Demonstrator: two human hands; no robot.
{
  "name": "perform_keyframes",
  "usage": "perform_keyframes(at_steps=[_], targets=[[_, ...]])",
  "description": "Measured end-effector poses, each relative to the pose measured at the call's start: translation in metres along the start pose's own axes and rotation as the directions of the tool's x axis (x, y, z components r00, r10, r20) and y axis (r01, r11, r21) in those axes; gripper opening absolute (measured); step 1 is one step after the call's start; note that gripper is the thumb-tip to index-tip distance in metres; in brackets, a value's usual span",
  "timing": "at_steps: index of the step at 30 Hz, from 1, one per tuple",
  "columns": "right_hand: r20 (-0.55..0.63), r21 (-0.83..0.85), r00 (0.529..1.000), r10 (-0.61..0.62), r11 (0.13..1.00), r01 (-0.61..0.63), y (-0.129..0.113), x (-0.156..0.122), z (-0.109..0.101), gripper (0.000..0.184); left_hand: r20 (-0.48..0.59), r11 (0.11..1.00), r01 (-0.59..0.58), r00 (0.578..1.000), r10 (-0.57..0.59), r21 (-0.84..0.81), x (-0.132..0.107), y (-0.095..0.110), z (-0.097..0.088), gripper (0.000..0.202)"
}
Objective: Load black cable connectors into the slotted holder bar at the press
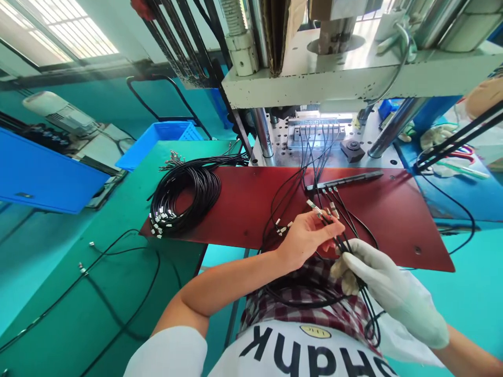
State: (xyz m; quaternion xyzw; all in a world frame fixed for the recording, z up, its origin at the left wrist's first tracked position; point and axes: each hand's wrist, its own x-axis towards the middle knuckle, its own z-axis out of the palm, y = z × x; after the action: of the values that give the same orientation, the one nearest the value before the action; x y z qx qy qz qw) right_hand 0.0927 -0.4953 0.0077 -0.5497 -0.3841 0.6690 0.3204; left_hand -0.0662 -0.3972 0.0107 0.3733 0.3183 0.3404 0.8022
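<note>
Several thin black cables [346, 243] with small metal connector tips are passing between the two hands at the centre of the frame, low over the dark red board [393, 209]. The bare left hand [304, 238] is pinching the cable ends between thumb and fingertips, closed around them just below the connector tips. The gloved right hand [377, 285], in a white glove, is clenching the same bundle a little lower, the strands running out under its palm toward the lower right. Both hands are touching each other at the bundle.

A coiled bundle of black cables [184, 196] is lying on the left end of the board, its connector ends fanned at the lower left edge. A narrow black fixture bar [346, 179] is resting on the board just above the hands, with cables running from it up into the press machine [353, 78] at the top centre. A blue bin [157, 141] is sitting at the upper left on the green table [98, 293].
</note>
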Motion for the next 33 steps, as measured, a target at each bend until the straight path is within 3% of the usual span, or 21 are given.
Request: perform_keyframes(at_steps=[3, 9, 17, 21, 27, 33], targets=[[-0.016, -0.046, 0.999, -0.041, 0.998, 0.041, -0.004, 0.002, -0.003, 0.037, 0.029, 1.0, 0.005, 1.0, -0.005, 0.022, 0.0, 0.003, 0.0, 0.043], [-0.01, -0.031, 1.0, -0.016, 0.999, 0.015, -0.007, 0.003, -0.007, 0.041, -0.055, 0.993, -0.111, 0.992, 0.11, -0.025, 0.007, 0.022, -0.012, 0.036], [-0.062, 0.042, 0.998, -0.005, 0.999, 0.007, -0.015, 0.005, -0.003, 0.039, 0.083, 0.983, 0.047, 0.995, -0.063, 0.177, 0.001, 0.018, -0.008, 0.034], [-0.08, 0.124, 0.997, 0.007, 0.992, 0.003, -0.009, 0.01, -0.01, 0.038, 0.102, 0.986, 0.004, 0.995, -0.021, 0.164, 0.003, 0.018, -0.011, 0.039], [-0.081, 0.2, 0.996, 0.05, 0.979, -0.033, -0.009, 0.01, -0.016, 0.036, 0.002, 0.982, -0.084, 0.996, 0.085, 0.167, 0.009, 0.018, -0.014, 0.03], [-0.128, 0.046, 0.985, -0.113, 0.992, 0.12, -0.033, 0.022, -0.011, 0.034, 0.112, 0.97, -0.017, 0.994, -0.011, 0.242, 0.013, 0.017, -0.007, 0.033]])
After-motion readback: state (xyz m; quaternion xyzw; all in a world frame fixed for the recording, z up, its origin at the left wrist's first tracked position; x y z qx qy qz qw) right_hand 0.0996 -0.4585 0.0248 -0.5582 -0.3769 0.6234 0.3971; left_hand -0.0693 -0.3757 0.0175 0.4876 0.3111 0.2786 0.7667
